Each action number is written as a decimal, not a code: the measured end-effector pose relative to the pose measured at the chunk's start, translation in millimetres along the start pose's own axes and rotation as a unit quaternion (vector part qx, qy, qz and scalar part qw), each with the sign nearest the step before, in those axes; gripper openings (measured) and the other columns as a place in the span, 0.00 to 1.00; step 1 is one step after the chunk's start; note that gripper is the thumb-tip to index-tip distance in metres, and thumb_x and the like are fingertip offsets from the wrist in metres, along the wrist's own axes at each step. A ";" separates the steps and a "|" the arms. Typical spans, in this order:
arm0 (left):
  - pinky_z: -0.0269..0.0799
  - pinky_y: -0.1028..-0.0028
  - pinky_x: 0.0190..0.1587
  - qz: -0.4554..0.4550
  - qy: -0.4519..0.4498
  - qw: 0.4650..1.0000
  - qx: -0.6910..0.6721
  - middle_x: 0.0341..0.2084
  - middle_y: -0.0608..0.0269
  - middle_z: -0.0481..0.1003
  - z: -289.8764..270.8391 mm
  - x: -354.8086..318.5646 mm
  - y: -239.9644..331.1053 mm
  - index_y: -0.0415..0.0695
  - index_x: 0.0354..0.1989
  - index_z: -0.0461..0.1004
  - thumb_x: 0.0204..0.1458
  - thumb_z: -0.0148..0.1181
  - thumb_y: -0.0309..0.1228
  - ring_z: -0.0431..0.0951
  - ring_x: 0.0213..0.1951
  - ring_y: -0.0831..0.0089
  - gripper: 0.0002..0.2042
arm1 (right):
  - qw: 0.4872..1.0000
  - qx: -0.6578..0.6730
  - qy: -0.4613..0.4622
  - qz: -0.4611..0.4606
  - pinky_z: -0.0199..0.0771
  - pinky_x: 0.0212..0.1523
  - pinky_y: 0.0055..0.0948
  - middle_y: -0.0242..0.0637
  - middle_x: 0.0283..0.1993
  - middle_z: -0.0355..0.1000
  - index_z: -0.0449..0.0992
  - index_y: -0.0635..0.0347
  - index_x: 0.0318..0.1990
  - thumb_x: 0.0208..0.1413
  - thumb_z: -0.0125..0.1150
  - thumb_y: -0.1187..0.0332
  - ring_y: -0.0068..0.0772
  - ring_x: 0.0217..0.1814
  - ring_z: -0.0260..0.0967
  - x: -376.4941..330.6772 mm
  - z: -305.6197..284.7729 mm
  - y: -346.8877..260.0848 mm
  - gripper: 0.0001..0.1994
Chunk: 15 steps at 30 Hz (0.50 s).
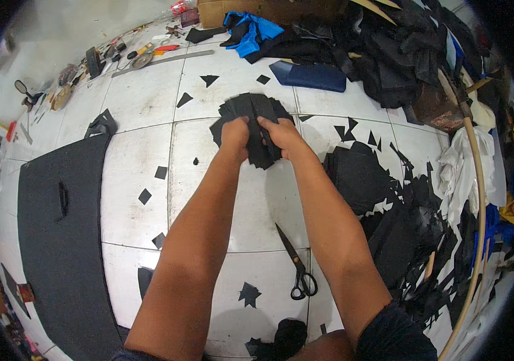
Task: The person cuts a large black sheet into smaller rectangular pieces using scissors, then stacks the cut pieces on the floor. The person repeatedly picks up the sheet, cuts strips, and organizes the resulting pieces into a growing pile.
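Both my arms reach forward over the white tiled floor to a pile of black fabric pieces [252,105]. My left hand [234,137] grips the left side of a black piece at the near part of the pile, thumb on top. My right hand [281,135] holds its right side the same way, its thumb close to the left one. Fingers of both hands are partly hidden beneath the cloth. Between my forearms and nearer to me lie black-handled scissors [297,265], their blades pointing away from me.
A long black sheet [64,240] lies at left. Black scraps [395,234] heap up at right beside white cloth [464,174] and a long curved cane [478,210]. Dark fabric [389,54], a navy piece [311,76] and blue cloth [254,30] lie at the back. Tools [142,59] are scattered far left.
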State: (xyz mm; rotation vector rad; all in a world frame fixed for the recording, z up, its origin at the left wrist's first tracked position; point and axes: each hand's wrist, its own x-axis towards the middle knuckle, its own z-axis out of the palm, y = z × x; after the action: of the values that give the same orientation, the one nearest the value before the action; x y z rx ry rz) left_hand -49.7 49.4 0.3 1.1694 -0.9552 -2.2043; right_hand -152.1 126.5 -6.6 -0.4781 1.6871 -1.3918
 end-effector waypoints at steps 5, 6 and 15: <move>0.75 0.60 0.43 0.117 0.135 0.941 0.287 0.41 0.42 0.75 4.5 11.2 -20.0 0.31 0.47 0.70 0.54 0.52 0.34 0.79 0.42 0.51 0.18 | 0.988 -0.145 0.037 0.032 0.71 0.52 0.42 0.60 0.48 0.74 0.73 0.78 0.49 0.55 0.58 0.50 0.54 0.52 0.73 9.3 -0.8 5.7 0.31; 0.74 0.60 0.44 0.129 0.174 0.946 0.240 0.43 0.40 0.74 15.4 5.2 -30.6 0.31 0.47 0.70 0.54 0.53 0.35 0.78 0.44 0.50 0.19 | 0.975 -0.213 0.054 0.024 0.70 0.53 0.44 0.62 0.49 0.73 0.71 0.77 0.50 0.55 0.55 0.49 0.55 0.52 0.73 9.9 -4.0 5.3 0.32; 0.68 0.61 0.56 0.175 0.276 0.830 0.452 0.48 0.39 0.73 3.3 -6.3 -24.5 0.31 0.53 0.70 0.52 0.58 0.36 0.74 0.51 0.47 0.24 | 0.906 -0.372 0.141 -0.143 0.68 0.55 0.51 0.65 0.51 0.67 0.70 0.74 0.50 0.58 0.48 0.59 0.66 0.52 0.68 -21.7 17.0 4.1 0.23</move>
State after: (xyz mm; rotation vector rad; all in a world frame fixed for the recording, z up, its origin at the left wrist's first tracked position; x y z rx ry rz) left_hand -51.1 70.7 -13.6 1.6968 -1.8134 -0.9607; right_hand -125.6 133.9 -2.1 -1.0191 2.4645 -0.9904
